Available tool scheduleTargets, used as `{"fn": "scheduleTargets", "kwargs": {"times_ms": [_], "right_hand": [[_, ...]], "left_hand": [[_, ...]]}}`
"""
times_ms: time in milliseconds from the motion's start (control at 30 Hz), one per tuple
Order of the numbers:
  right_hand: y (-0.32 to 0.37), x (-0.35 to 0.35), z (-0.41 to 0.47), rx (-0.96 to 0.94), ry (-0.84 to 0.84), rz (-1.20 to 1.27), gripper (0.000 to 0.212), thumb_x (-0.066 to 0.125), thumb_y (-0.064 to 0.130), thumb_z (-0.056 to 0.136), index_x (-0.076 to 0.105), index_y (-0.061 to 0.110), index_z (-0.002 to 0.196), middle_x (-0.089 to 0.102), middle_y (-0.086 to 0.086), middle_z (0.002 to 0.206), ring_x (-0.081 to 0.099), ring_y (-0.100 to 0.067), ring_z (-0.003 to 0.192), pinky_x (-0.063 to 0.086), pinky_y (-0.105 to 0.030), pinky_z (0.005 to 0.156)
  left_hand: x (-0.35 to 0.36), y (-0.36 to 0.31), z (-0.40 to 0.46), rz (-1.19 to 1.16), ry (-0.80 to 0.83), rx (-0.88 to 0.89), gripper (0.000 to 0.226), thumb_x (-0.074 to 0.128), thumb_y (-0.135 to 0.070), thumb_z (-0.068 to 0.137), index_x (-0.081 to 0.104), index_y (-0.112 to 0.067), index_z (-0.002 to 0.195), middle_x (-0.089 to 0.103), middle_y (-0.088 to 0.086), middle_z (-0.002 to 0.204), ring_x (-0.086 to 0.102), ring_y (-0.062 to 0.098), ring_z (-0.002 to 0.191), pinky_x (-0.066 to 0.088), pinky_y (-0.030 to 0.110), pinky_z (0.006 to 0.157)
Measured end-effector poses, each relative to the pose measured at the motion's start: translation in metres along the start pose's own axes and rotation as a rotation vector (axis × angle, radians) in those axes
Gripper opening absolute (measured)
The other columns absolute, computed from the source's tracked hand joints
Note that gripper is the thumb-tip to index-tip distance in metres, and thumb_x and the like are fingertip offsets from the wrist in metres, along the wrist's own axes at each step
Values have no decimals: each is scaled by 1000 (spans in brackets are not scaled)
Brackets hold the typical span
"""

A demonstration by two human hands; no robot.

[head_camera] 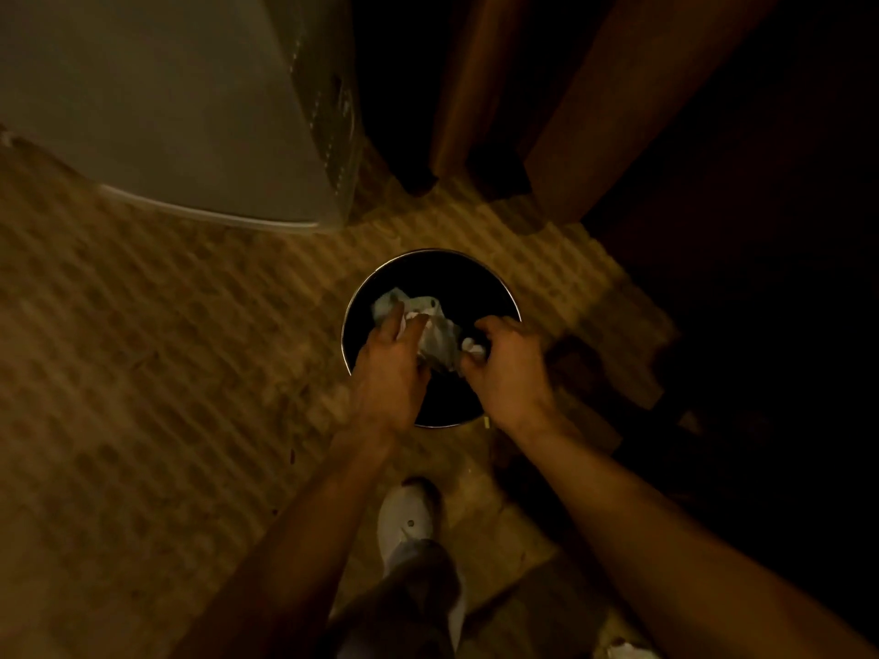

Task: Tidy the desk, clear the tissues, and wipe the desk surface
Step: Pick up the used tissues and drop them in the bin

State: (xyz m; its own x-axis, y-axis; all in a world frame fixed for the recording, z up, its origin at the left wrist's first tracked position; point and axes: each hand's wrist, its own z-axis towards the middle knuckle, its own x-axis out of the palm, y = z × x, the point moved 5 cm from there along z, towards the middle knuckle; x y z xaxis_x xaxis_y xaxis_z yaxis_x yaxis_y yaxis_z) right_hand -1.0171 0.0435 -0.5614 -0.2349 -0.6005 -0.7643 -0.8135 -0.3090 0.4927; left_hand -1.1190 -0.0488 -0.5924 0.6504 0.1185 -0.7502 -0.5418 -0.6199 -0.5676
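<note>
A round black waste bin [494, 297] with a thin metal rim stands on the carpet in the middle of the head view. Both my hands are over its opening. My left hand [387, 368] grips the left side of a crumpled pale cloth or tissue wad [437, 340] that hangs over the bin. My right hand [511, 368] pinches a small white tissue ball [473, 345] at the wad's right edge. The bin's inside is dark and its contents are hidden.
A pale upholstered bed or sofa base [166, 111] fills the upper left. Brown wooden furniture legs [475, 88] rise behind the bin. My white shoe [409, 520] stands on the striped carpet below. A white scrap [628, 651] lies at the bottom right. The right side is dark.
</note>
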Motion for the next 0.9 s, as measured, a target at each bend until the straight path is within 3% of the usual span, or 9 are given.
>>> {"fn": "scheduleTargets", "kwargs": {"times_ms": [234, 334, 501, 634, 801, 901], "right_hand": [[24, -36, -29, -1, 8, -33, 47, 67, 24, 86, 53, 9, 128, 56, -10, 128, 51, -25, 120, 45, -33, 97], [48, -85, -55, -5, -20, 4, 51, 67, 24, 85, 50, 11, 132, 55, -10, 130, 52, -25, 121, 47, -36, 98], [87, -195, -114, -32, -124, 92, 40, 65, 25, 86, 57, 14, 124, 60, -5, 123, 58, -20, 111, 52, -36, 90], [107, -284, -172, -63, -237, 190, 11, 61, 22, 88, 66, 16, 96, 68, 0, 91, 63, -12, 79, 55, -31, 68], [116, -381, -250, -100, -379, 276, 19, 58, 26, 90, 62, 16, 74, 57, 6, 68, 55, -7, 59, 48, -29, 56], [111, -426, -298, -137, -429, 287, 17, 59, 25, 89, 64, 14, 77, 59, 3, 76, 55, -10, 67, 45, -28, 61]], "left_hand": [[-41, -31, -25, 9, -18, -6, 73, 67, -25, 83, 31, -16, 145, 28, 14, 152, 30, 34, 136, 34, 43, 109], [-87, -70, -48, -27, -49, 2, 63, 63, -26, 86, 35, -16, 142, 37, 12, 147, 44, 32, 127, 44, 47, 100], [-180, -165, -92, -89, -165, 33, 22, 56, -26, 91, 60, -13, 109, 59, 8, 115, 61, 25, 95, 53, 43, 76], [-238, -244, -134, -64, -245, 179, 8, 56, -20, 89, 63, -15, 89, 62, 4, 97, 60, 20, 78, 52, 39, 65], [-282, -342, -187, -87, -265, 227, 38, 41, -32, 97, 65, -6, 84, 61, 9, 93, 57, 22, 75, 39, 29, 66], [-287, -400, -222, -40, -218, 289, 39, 36, -36, 97, 64, -12, 108, 60, 9, 113, 61, 28, 92, 47, 36, 76]]}}
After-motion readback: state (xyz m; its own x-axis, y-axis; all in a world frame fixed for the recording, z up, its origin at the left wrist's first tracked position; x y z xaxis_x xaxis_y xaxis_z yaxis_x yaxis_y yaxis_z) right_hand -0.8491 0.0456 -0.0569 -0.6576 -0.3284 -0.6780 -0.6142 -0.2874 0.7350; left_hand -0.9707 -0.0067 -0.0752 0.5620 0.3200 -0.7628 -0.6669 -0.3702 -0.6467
